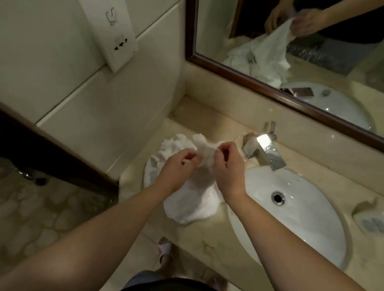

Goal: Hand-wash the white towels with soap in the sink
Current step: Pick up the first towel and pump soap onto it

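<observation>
Fingers of the left hand (179,165) and right hand (226,164) are curled, pinching a raised edge of the crumpled white cotton towel (190,193), likely to separate it. It lies on the beige marble counter (211,232), just left of the dry oval white sink (299,207).

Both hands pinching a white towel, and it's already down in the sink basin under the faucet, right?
Not quite. Both the left hand and right hand do pinch the white towel, but the head view shows it on the marble counter to the left of the sink basin, not in it. The basin holds no towel, and the faucet has nothing under it.
</observation>
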Demonstrator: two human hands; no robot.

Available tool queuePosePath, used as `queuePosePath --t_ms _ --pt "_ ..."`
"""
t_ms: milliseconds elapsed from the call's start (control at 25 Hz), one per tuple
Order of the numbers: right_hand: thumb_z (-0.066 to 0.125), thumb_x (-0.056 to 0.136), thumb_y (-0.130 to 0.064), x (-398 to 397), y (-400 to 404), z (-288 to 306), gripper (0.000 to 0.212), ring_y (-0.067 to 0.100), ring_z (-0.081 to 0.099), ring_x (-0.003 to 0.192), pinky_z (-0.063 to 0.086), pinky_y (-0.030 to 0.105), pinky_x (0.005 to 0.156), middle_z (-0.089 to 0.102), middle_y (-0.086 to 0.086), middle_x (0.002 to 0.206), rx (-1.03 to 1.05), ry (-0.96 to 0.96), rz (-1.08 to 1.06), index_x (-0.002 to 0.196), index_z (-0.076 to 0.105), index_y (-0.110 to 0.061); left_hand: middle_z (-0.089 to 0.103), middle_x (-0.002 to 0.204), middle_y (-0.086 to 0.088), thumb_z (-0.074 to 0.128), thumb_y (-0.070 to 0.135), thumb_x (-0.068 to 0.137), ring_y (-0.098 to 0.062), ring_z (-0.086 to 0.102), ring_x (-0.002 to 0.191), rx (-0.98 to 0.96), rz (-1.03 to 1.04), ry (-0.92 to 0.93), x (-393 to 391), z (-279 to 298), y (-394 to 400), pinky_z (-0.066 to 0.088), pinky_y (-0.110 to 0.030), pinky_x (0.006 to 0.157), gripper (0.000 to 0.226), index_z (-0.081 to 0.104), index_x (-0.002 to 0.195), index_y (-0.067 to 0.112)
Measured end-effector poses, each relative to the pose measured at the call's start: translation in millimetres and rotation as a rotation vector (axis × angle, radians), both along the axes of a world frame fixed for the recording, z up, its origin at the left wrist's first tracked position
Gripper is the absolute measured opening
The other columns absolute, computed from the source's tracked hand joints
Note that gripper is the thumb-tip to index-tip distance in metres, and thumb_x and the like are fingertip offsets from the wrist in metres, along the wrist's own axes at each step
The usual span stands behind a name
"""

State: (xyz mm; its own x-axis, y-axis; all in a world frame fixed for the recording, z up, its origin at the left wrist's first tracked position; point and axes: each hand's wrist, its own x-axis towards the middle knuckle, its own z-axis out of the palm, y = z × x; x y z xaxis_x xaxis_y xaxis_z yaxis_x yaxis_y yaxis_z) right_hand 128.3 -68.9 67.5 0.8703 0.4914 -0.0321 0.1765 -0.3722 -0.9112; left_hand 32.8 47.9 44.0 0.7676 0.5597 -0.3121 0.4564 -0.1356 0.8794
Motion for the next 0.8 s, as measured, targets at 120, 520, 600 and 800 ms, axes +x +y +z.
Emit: queuePosePath --t_ms 120,520,600,800 --pt "0.053 0.095 -0.015 -0.9 -0.1 16.7 0.005 0.015 0.055 0.075 0.046 0.035 0.070 0.059 -0.003 0.080 0.035 0.012 0.013 0.093 0.056 -0.011 0.059 0.073 0.009 0.065 0.052 0.090 -0.005 0.051 0.067 0.047 -0.212 0.107 0.9 10.2 -0.6 0.040 -0.019 0.062 0.037 0.062 0.079 0.017" --pt "0.065 0.093 -0.032 36.0 -74.8 30.6 0.015 0.007 0.049 0.076 0.038 0.014 0.068 0.053 -0.001 0.086 -0.039 -0.124 0.229 0.097 0.065 -0.018 0.041 0.057 0.014 0.057 0.024 0.100 0.001 0.038 0.050 0.203 -0.087 -0.154 27.6 88.7 -44.6 0.030 -0.017 0.052 0.040 0.044 0.063 0.023" --pt "0.064 0.094 -0.034 48.4 -92.6 40.9 0.024 0.014 0.046 0.083 0.036 0.023 0.072 0.051 -0.003 0.083 -0.056 -0.231 0.210 0.081 0.061 -0.013 0.042 0.056 0.014 0.058 0.025 0.100 0.001 0.039 0.052 0.221 -0.158 -0.211 46.2 106.9 -63.7 0.031 -0.018 0.053 0.038 0.048 0.064 0.025" --pt "0.067 0.090 -0.031 88.0 -166.5 78.8 0.030 0.005 0.046 0.064 0.037 0.027 0.057 0.051 -0.005 0.067 0.033 -0.109 0.174 0.069 0.059 -0.013 0.037 0.059 0.006 0.064 0.035 0.096 -0.004 0.034 0.053 0.263 -0.348 -0.132 80.8 117.1 -96.7 0.027 -0.024 0.053 0.040 0.049 0.064 0.016"
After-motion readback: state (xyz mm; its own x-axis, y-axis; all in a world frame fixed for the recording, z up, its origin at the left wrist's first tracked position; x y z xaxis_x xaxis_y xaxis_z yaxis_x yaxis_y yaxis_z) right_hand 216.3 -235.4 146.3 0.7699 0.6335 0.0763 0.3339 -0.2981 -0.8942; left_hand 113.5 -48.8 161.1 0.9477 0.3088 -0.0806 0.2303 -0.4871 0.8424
